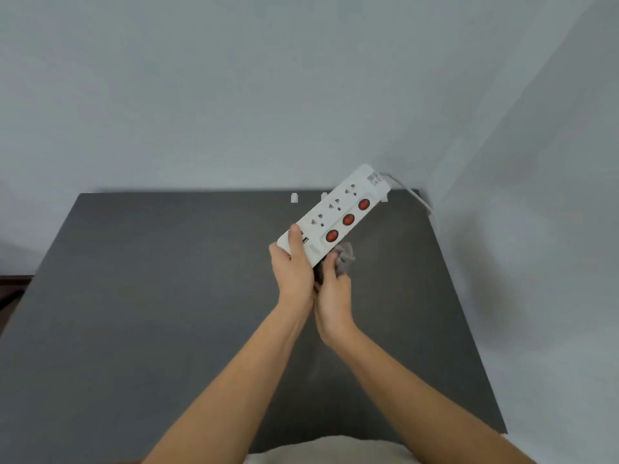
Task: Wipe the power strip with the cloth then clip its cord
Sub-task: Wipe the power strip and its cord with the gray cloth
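Note:
A white power strip [338, 212] with three red switches is held up above the dark table [150, 296], tilted with its far end up and to the right. My left hand [293, 269] grips its near end, thumb on the top face. My right hand [333, 303] holds a grey cloth [345, 259] against the strip's near right edge and underside. Its white cord [417, 195] leaves the far end and runs down toward the wall corner. Small white cord clips [294, 197] sit near the table's far edge; another clip [384, 197] shows beside the strip.
Grey walls stand behind the table and along its right side, meeting in a corner at the far right. A pale cloth surface [335, 450] lies at the near edge. Dark furniture [13, 289] shows at the left.

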`<state>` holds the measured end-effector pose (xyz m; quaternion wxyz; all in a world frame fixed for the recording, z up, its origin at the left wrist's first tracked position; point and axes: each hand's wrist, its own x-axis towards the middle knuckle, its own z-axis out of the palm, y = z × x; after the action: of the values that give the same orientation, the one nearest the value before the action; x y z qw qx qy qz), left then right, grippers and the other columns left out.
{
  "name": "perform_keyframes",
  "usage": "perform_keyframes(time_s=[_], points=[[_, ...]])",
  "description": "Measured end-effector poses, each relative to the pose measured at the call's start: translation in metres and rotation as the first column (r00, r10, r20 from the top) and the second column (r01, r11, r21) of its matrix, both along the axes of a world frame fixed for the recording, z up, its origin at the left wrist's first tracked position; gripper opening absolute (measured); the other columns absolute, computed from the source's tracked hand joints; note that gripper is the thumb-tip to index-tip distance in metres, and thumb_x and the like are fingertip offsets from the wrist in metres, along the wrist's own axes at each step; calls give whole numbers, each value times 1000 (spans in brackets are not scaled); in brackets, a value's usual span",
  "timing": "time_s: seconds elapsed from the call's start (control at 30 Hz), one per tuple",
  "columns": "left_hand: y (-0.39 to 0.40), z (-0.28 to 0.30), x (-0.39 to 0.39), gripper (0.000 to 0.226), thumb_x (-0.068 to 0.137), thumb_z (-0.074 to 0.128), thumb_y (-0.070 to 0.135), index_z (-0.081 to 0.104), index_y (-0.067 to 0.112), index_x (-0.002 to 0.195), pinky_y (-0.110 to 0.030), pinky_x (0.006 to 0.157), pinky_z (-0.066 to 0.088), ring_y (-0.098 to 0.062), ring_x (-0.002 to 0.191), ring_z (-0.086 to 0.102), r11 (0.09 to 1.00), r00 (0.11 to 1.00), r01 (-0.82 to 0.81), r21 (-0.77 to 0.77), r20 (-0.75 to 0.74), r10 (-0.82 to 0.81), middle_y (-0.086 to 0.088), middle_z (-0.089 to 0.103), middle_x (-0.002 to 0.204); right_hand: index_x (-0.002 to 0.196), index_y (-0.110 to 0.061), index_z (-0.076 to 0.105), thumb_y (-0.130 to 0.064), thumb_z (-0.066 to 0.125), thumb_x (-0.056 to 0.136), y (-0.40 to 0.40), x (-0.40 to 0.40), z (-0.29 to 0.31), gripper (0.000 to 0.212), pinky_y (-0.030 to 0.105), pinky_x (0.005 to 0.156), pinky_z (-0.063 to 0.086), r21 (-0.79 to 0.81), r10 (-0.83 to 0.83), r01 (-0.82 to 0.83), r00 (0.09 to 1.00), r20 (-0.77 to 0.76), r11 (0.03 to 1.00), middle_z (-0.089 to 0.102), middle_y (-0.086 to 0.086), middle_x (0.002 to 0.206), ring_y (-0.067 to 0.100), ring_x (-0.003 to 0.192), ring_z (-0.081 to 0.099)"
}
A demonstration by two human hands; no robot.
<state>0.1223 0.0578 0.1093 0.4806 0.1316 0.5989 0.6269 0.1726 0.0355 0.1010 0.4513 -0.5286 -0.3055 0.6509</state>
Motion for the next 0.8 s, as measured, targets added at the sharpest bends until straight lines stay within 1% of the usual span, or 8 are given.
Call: perform_keyframes(time_s=[0.13, 0.23, 0.3, 0.4, 0.57, 0.63, 0.73, 0.8], points=[[-11, 7, 0, 31, 93, 54, 42, 49, 12, 96, -28, 70, 52, -13, 83, 65, 999, 977, -42, -28, -210, 35, 5, 64, 88, 107, -17, 57, -54, 38, 94, 53, 25, 19, 44, 31, 65, 59, -61, -106, 101, 991, -87, 993, 71, -1, 91, 15, 82, 70], [-17, 2, 1, 31, 94, 53, 42, 48, 11, 96, -26, 69, 49, -12, 80, 64, 996, 975, -59, -70, -216, 43, 5, 64, 86, 131, -29, 44, -63, 36, 87, 47, 19, 14, 56, 47, 93, 53, 29, 16, -18, 997, 72, 999, 62, 0, 126, 14, 106, 65], [-15, 4, -3, 33, 94, 54, 41, 46, 9, 94, -26, 66, 50, -14, 77, 64, 998, 958, -18, -60, -285, 0, 2, 65, 85, 145, -35, 22, -63, 34, 86, 12, 5, 1, 66, 40, 107, 41, 136, 134, -176, 952, 276, 975, 22, 1, 157, 10, 127, 49], [-18, 11, -13, 34, 95, 51, 41, 46, 8, 95, -24, 64, 48, -12, 73, 62, 999, 925, 28, -26, -377, -36, 2, 63, 82, 145, -49, -1, -55, 27, 92, 4, 0, -1, 60, 41, 119, 14, 292, 74, -248, 863, 499, 924, -34, -5, 153, 18, 147, 8], [-25, 20, -13, 37, 98, 40, 44, 43, 8, 90, -12, 54, 41, 3, 60, 52, 999, 892, 31, -25, -450, -39, 9, 53, 74, 127, -56, -9, -36, 32, 99, 65, 23, 25, 54, 56, 117, -6, 347, -203, -67, 703, 682, 935, -5, 7, 161, 29, 145, -19], [-23, 21, -18, 43, 99, 34, 47, 45, 7, 91, -18, 59, 41, -4, 66, 52, 999, 889, 20, -39, -457, -35, 9, 53, 76, 137, -51, -6, -40, 29, 98, 46, 11, 24, 53, 53, 117, -9, 432, -127, -361, 628, 768, 826, 1, -3, 161, 22, 146, -17], [-22, 17, -28, 48, 98, 31, 51, 49, 7, 90, -26, 68, 44, -11, 74, 55, 999, 899, 8, -39, -437, -24, 5, 57, 81, 143, -44, 25, -47, 24, 95, 39, 23, 3, 48, 44, 118, -9, 447, -97, -754, 461, 882, 481, 18, -10, 159, 15, 147, -3], [-27, 12, -28, 45, 97, 32, 53, 43, 11, 83, -28, 66, 43, -13, 72, 54, 998, 915, 2, -63, -403, -27, 3, 56, 80, 133, -38, 47, -50, 25, 93, 73, 40, 0, 47, 47, 119, 4, 429, -178, -654, 416, 892, 622, 41, -7, 148, 18, 145, 17]])
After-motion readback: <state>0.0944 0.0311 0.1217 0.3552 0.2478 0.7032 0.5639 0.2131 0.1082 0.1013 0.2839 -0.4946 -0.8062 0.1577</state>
